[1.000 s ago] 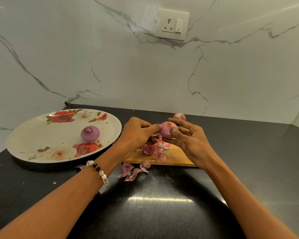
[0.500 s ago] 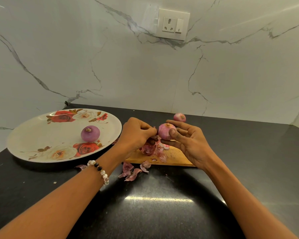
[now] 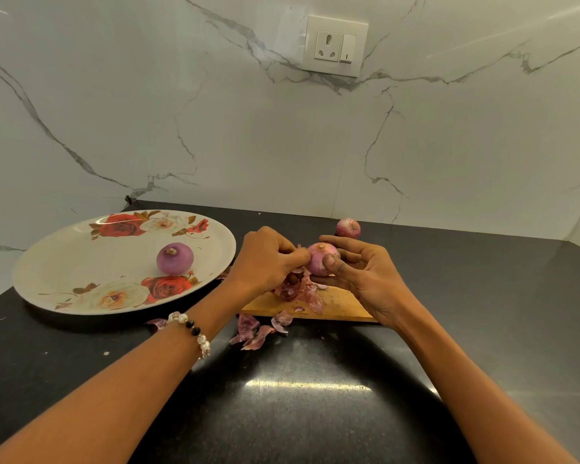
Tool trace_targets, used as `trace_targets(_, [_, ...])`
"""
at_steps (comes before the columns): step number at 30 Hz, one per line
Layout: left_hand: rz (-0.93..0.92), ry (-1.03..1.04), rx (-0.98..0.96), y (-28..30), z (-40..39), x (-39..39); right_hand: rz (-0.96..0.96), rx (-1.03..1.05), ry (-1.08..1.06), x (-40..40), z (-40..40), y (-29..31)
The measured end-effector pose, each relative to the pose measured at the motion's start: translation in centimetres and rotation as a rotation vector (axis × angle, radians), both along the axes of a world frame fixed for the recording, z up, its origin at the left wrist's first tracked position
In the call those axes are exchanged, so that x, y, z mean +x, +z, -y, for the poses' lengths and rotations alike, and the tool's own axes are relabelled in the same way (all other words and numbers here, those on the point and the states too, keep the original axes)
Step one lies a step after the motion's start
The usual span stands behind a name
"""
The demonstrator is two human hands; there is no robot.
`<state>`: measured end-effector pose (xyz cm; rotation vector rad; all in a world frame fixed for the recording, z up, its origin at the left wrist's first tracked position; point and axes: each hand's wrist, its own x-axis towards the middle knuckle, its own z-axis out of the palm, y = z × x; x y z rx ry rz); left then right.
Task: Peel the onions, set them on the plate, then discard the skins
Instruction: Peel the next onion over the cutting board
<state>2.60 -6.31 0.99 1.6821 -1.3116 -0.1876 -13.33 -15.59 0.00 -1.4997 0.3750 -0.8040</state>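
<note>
Back in goes the left hand [image 3: 265,259], fingertips now pinching what looks like skin at the onion [image 3: 320,259]; right hand [image 3: 359,276] grips it above the cutting board [image 3: 335,304]. One peeled onion [image 3: 175,258] sits on the plate [image 3: 81,262].

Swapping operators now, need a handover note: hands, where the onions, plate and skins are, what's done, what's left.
Left hand: pinches a strip of skin at the held onion's side.
Right hand: grips the partly peeled pink onion above the wooden cutting board.
Done: one peeled purple onion sits on the round rose-patterned plate.
Left: finish this onion and plate it; peel the unpeeled pink onion on the black counter behind the hands.
Then discard the loose pink skins lying on the board and on the counter in front of it.
</note>
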Motion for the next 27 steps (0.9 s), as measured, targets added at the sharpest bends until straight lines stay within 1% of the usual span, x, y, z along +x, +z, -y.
trace_targets(3, [0.046,-0.01,-0.021,-0.11,0.12,0.13,0.001,0.006,0.0,-0.03,0.03,0.02])
trace_targets(5, [0.045,-0.009,-0.022,-0.17,0.2,0.11,-0.002,0.007,-0.003,-0.04,0.09,0.0])
trace_targets(12, [-0.078,-0.036,-0.005,0.1,0.16,-0.14,0.01,0.02,-0.016,-0.17,0.22,0.23])
trace_targets(23, [0.047,-0.005,0.015,-0.27,0.21,-0.1,-0.023,-0.022,-0.012,-0.09,0.15,-0.13])
trace_targets(27, [0.017,0.005,0.013,-0.26,0.13,-0.29,-0.004,0.003,-0.02,-0.09,0.11,0.0])
